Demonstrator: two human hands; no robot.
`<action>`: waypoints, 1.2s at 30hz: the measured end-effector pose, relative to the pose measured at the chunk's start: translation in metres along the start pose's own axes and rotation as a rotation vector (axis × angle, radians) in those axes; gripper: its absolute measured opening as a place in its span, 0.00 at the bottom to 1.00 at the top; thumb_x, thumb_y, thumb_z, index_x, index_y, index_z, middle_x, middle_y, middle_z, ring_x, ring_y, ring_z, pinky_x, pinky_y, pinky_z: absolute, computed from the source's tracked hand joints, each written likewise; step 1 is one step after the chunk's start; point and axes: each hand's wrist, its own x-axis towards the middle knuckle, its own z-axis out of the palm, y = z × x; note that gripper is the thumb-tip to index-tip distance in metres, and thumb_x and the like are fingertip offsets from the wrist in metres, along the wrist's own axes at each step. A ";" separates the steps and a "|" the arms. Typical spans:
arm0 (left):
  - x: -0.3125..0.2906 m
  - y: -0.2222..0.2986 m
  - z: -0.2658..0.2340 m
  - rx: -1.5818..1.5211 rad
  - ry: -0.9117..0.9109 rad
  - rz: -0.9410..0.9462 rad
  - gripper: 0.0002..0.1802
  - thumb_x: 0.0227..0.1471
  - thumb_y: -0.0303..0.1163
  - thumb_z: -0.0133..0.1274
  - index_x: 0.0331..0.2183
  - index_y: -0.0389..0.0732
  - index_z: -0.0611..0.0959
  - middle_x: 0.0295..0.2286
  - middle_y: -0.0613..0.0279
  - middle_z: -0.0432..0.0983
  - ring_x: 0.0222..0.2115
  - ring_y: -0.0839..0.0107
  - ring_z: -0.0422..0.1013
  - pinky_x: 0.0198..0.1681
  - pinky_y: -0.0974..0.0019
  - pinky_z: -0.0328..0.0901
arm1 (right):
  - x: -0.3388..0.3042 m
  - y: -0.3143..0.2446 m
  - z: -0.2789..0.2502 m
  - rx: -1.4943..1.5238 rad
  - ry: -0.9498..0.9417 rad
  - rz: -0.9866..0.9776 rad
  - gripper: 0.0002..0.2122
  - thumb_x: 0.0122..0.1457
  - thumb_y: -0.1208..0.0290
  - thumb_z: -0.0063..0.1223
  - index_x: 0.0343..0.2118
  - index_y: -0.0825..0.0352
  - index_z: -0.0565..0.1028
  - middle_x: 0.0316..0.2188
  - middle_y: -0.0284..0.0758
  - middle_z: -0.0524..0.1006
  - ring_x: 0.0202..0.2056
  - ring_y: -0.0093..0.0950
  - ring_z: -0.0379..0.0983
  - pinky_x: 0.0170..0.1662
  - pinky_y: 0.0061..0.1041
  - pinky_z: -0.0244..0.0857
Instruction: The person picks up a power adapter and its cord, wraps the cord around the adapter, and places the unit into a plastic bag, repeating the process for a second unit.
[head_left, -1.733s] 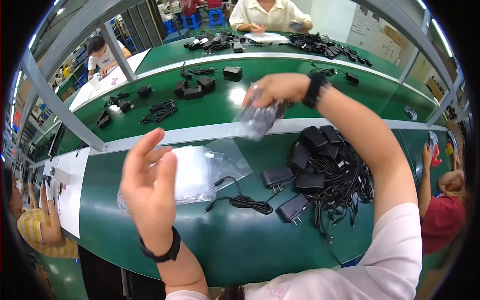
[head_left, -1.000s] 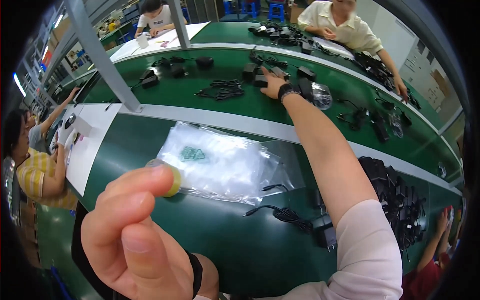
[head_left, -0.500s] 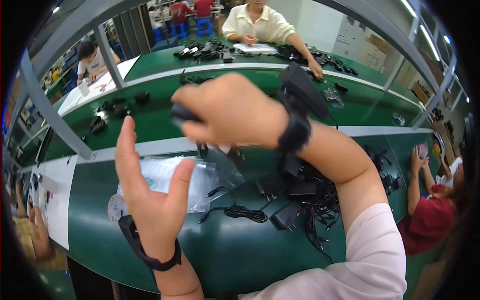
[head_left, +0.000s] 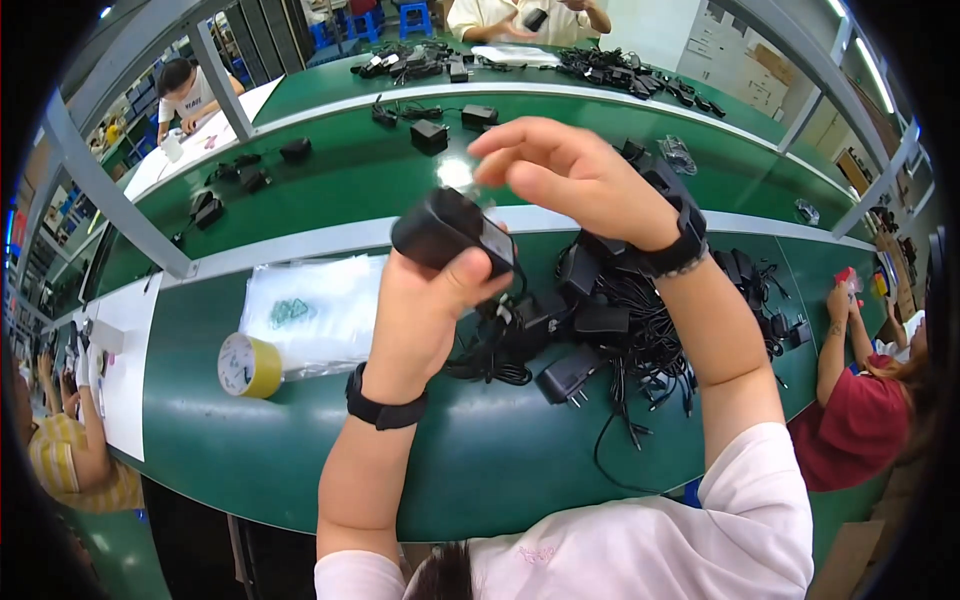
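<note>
A green tabletop [head_left: 480, 460] fills a busy workroom. On it lie flat clear plastic bags [head_left: 325, 325], beside a yellow tape roll [head_left: 258, 365]; a clear bag [head_left: 678, 155] stands farther back, its contents too small to tell. The left grip [head_left: 420, 310] is clamped on a black adapter [head_left: 440, 230], held above the tabletop, long axis slanting from upper left to lower right, rounded end leftward. The right grip [head_left: 590, 195] has thumb and fingers apart, near the adapter. Half a second ago, the left grip was empty and the right held something dark.
</note>
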 end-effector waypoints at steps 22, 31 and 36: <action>0.002 -0.036 0.012 0.249 -0.375 -0.063 0.25 0.32 0.32 0.67 0.31 0.39 0.70 0.25 0.70 0.69 0.25 0.83 0.64 0.28 0.78 0.60 | -0.126 0.046 -0.062 0.993 0.735 0.162 0.02 0.55 0.75 0.42 0.32 0.62 0.66 0.12 0.23 0.58 0.16 0.17 0.56 0.19 0.18 0.52; 0.005 -0.045 0.052 0.365 -0.129 -0.059 0.22 0.33 0.28 0.66 0.31 0.37 0.71 0.28 0.65 0.72 0.28 0.77 0.69 0.33 0.72 0.64 | -0.125 0.023 -0.021 0.765 0.410 0.239 0.06 0.54 0.75 0.48 0.28 0.64 0.63 0.15 0.28 0.64 0.17 0.20 0.64 0.23 0.22 0.67; 0.007 -0.050 0.071 0.708 -0.862 0.069 0.25 0.29 0.25 0.67 0.34 0.38 0.73 0.36 0.54 0.75 0.36 0.63 0.72 0.40 0.65 0.64 | -0.108 0.017 -0.042 1.168 0.460 0.217 0.05 0.54 0.77 0.47 0.31 0.64 0.64 0.18 0.32 0.67 0.20 0.22 0.64 0.30 0.27 0.68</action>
